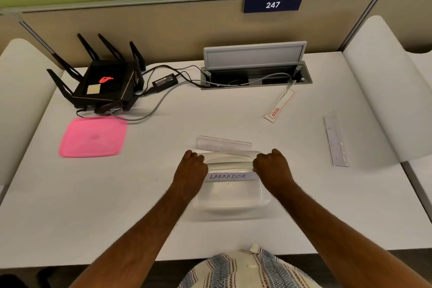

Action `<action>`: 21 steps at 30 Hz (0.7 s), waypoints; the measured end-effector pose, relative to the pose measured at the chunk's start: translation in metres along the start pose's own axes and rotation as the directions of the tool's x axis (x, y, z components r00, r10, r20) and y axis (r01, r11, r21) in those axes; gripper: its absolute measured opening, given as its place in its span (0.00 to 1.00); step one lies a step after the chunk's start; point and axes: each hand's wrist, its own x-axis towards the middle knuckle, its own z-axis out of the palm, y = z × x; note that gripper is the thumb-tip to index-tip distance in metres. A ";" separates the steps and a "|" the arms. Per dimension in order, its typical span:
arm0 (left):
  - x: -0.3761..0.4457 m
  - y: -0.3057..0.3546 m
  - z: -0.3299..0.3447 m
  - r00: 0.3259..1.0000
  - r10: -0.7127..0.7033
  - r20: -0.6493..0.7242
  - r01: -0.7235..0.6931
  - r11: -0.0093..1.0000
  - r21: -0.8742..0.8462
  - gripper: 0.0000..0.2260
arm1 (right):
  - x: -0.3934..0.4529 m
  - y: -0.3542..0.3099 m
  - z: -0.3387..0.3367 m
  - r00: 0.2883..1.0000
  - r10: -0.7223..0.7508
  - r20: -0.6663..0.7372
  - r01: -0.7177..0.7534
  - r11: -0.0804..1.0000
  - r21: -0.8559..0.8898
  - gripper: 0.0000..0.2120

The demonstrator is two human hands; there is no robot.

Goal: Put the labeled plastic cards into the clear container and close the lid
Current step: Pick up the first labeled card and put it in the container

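Both hands hold one card (230,172) by its ends over the clear container (230,196), which sits at the table's 6 o'clock edge. The left hand (190,168) and the right hand (272,166) have their fingers curled around the card's ends, with its "LABRADOR" label facing up. To do this well, I would lower the card level, let it drop inside the walls, then release both ends together. Other cards wait at 12 o'clock (224,144), 1 o'clock (279,106) and 3 o'clock (335,141). The pink lid (92,137) lies at 10 o'clock, well apart.
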 end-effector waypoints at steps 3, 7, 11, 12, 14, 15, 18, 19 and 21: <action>0.000 0.000 -0.001 1.000 0.005 -0.015 -0.005 1.000 -0.008 0.12 | -0.001 0.001 0.002 1.000 0.003 0.003 -0.003 1.000 -0.001 0.21; 0.000 -0.002 -0.001 1.000 0.014 -0.025 -0.015 0.999 -0.029 0.13 | -0.002 0.002 0.004 0.998 0.014 -0.059 -0.011 0.999 0.038 0.21; 0.000 -0.003 0.006 0.999 0.018 -0.029 -0.019 0.999 -0.040 0.13 | -0.003 0.001 0.005 0.992 -0.001 -0.130 0.012 0.997 0.081 0.21; 0.000 -0.003 0.008 0.999 0.022 -0.043 -0.024 0.999 -0.039 0.13 | -0.004 0.000 0.006 0.994 0.002 -0.111 0.006 0.997 0.075 0.19; -0.003 -0.005 0.012 0.994 0.029 -0.104 -0.033 0.999 -0.031 0.11 | -0.007 -0.004 0.009 0.998 0.019 -0.066 -0.016 0.998 0.054 0.12; -0.004 -0.006 0.014 0.987 0.031 -0.159 -0.037 0.999 -0.035 0.10 | -0.009 -0.006 0.010 0.998 0.023 -0.065 -0.019 0.998 0.055 0.10; -0.008 -0.008 0.016 0.932 0.028 -0.361 -0.061 0.995 -0.079 0.05 | -0.014 -0.007 0.006 0.989 0.061 -0.135 -0.042 0.989 0.139 0.14; -0.008 -0.010 0.016 0.909 0.000 -0.417 -0.051 0.992 -0.112 0.06 | -0.016 -0.006 0.004 0.979 0.095 -0.182 -0.056 0.977 0.205 0.14; -0.005 -0.016 0.011 0.862 -0.132 -0.489 0.001 0.966 -0.260 0.07 | -0.017 -0.003 -0.004 0.948 0.192 -0.255 -0.094 0.932 0.351 0.12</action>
